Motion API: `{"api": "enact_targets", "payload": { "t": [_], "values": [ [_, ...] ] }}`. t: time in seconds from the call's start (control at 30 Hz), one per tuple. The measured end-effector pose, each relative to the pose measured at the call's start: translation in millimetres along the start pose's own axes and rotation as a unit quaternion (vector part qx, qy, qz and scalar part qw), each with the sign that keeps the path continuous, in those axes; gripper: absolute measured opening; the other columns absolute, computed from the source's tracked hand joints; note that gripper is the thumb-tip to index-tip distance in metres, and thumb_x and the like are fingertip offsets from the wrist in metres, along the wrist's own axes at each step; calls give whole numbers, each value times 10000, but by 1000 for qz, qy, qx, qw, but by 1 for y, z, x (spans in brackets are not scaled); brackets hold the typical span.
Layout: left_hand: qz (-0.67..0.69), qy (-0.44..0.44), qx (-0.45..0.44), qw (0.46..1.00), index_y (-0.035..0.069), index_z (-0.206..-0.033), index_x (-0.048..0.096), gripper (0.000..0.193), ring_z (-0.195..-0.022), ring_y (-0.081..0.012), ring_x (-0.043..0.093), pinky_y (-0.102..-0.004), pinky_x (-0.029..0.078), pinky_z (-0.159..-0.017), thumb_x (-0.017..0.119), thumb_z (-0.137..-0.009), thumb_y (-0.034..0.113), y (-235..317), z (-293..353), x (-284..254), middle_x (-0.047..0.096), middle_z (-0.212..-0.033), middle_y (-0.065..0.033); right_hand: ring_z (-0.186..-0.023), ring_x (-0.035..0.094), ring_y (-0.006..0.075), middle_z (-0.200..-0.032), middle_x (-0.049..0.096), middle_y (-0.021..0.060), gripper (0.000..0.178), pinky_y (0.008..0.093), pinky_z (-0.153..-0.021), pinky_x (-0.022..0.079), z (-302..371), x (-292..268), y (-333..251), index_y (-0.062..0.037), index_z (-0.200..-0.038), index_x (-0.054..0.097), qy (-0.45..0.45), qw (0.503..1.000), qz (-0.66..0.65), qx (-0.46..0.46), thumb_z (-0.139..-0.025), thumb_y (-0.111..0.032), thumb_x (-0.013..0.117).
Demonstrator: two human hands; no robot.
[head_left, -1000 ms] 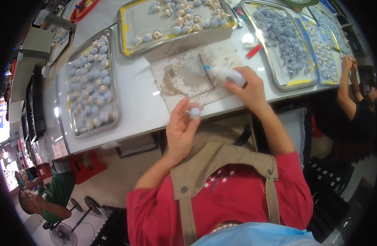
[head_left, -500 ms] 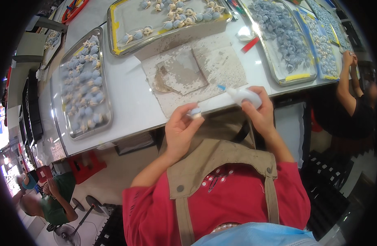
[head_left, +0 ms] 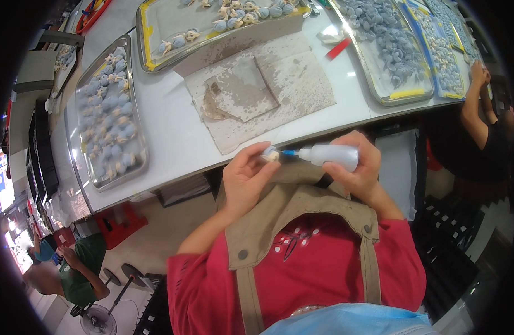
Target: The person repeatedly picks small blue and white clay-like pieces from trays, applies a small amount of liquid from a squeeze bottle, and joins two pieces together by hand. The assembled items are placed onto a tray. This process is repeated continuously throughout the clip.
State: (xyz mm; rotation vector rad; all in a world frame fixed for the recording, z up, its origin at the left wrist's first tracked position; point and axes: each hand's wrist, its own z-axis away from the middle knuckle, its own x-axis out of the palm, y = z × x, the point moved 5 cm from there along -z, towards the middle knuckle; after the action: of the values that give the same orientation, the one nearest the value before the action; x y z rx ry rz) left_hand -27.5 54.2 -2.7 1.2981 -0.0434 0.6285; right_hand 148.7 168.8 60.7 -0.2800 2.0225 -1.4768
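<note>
Near the centre of the frame, figurine (head_left: 271, 154): blue and cream, pinched at one side, apparently to leave its right side exposed.
Left hand (head_left: 243, 181): thumb and fingertips clamped on the figurine.
Right hand (head_left: 361, 167): wrapped around the white squeeze bottle (head_left: 338, 157), held sideways, probably for aiming.
Blue nozzle (head_left: 289, 152): points left at the figurine; contact cannot be told.
Stained cardboard (head_left: 301, 75): upper centre, on the desk (head_left: 165, 142), perhaps to shield it.
Since half a second ago: the bottle is lower and more level, its nozzle nearer the figurine.
</note>
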Motion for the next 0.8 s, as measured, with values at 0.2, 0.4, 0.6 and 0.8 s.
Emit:
{"api": "enact_targets", "payload": {
  "t": [0.2,0.4,0.6,0.8],
  "values": [
    [-8,-1,21,1000,-55,-1163,492,396,-894,-117,559,-245,485,-785,604,-786,-103,-2,1,-2,559,-1035,-94,-573,558,149,-710,584,69,332,244,-489,427,-4,3,-15,-5,-863,601,8,995,64,-82,-639,-147,801],
    [6,-1,15,1000,-56,-1159,490,390,-907,-124,557,-246,484,-790,598,-788,-105,1,1,0,561,-1035,-99,-539,554,173,-684,572,67,316,258,-466,427,-9,9,-24,-13,-822,601,16,989,98,-108,-630,-163,803],
    [10,-2,20,1000,-58,-1160,486,391,-917,-125,553,-248,485,-800,596,-788,-109,1,2,-2,560,-1035,-101,-537,556,184,-677,566,69,305,266,-467,429,-12,14,-28,-18,-799,598,9,987,111,-116,-631,-171,801],
    [9,-4,16,1000,-58,-1159,486,391,-910,-121,552,-247,485,-802,595,-787,-112,0,1,-2,557,-1039,-101,-536,556,187,-673,565,69,298,269,-470,430,-14,15,-28,-17,-790,597,9,985,125,-120,-631,-168,799]
  ]
}}
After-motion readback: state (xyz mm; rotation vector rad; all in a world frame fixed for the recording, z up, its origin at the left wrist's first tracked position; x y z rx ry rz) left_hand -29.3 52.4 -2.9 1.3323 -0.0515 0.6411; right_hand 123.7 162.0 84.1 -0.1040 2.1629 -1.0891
